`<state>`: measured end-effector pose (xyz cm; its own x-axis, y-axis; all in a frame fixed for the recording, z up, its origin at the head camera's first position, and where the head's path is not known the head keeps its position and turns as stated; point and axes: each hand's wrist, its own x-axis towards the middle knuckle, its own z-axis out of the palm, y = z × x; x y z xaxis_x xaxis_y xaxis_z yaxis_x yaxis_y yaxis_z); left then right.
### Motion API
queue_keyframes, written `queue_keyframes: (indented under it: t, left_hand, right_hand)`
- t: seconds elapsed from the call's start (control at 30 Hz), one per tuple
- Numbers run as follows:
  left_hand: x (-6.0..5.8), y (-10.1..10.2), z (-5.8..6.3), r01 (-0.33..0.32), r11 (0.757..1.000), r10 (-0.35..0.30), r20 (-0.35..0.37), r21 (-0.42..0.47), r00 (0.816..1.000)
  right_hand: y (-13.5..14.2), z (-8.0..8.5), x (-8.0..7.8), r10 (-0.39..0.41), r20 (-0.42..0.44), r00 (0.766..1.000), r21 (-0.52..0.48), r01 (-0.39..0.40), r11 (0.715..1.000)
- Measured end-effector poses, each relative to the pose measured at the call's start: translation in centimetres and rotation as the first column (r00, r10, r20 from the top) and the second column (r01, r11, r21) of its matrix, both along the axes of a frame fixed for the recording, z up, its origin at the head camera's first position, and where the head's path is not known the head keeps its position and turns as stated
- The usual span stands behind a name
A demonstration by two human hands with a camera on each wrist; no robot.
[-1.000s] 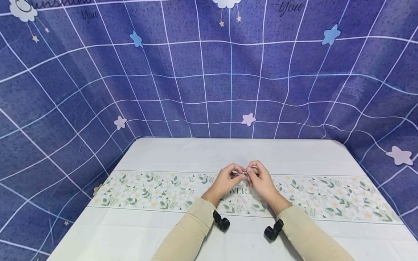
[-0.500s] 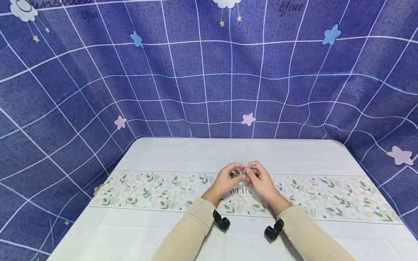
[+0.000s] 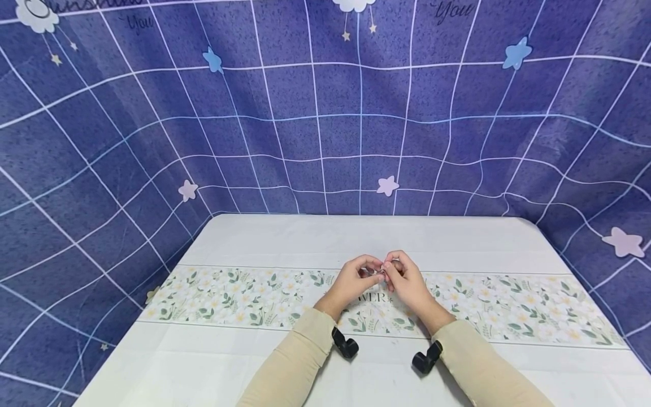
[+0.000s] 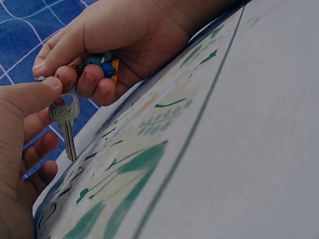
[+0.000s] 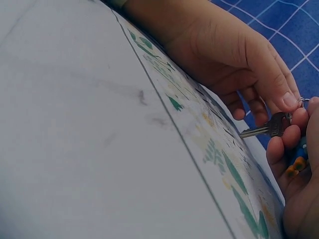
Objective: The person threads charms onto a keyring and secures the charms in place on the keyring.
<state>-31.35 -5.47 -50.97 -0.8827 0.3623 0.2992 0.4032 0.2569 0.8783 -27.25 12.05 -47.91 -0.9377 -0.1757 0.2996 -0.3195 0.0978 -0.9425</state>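
Observation:
In the head view my left hand (image 3: 352, 281) and right hand (image 3: 405, 282) meet above the middle of the table, fingertips close together. A small metal key ring (image 5: 303, 101) is pinched between the fingertips of both. From it a silver key (image 4: 65, 118) hangs beside my left thumb, blade downward in the left wrist view. My right hand also curls its fingers round a small blue and orange keychain figure (image 4: 108, 67), which is partly hidden by them. Whether the key is fully threaded on the ring cannot be seen.
A white tablecloth (image 3: 458, 240) with a printed flower band (image 3: 508, 305) covers the table. Blue grid-patterned curtain (image 3: 285, 135) encloses the back and sides. A black wrist camera (image 3: 346, 345) sits on the left cuff, another black camera (image 3: 426, 359) on the right one.
Both hands stay in nearly the same place. Only the fingertips shift slightly around the key ring, and the small metal parts between them turn a little.

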Motion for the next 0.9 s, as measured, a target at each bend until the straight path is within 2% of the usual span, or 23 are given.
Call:
queue_keyframes:
  t: [0.4,0.63,0.9]
  left_hand:
    - [0.0,0.0,-0.1,-0.017,1.0,0.017,-0.005,0.001,1.0]
    - [0.0,0.0,-0.1,0.003,1.0,-0.003,-0.02,-0.016,1.0]
    - [0.0,0.0,0.1,-0.017,0.999,0.016,-0.019,-0.03,1.0]
  right_hand:
    - [0.1,-0.2,-0.1,0.006,-0.012,1.0,0.027,-0.006,1.0]
    - [0.4,-2.8,-1.8,-0.005,-0.013,1.0,0.011,0.005,1.0]
    - [0.4,-3.2,-2.0,-0.01,-0.046,0.999,0.005,0.01,1.0]
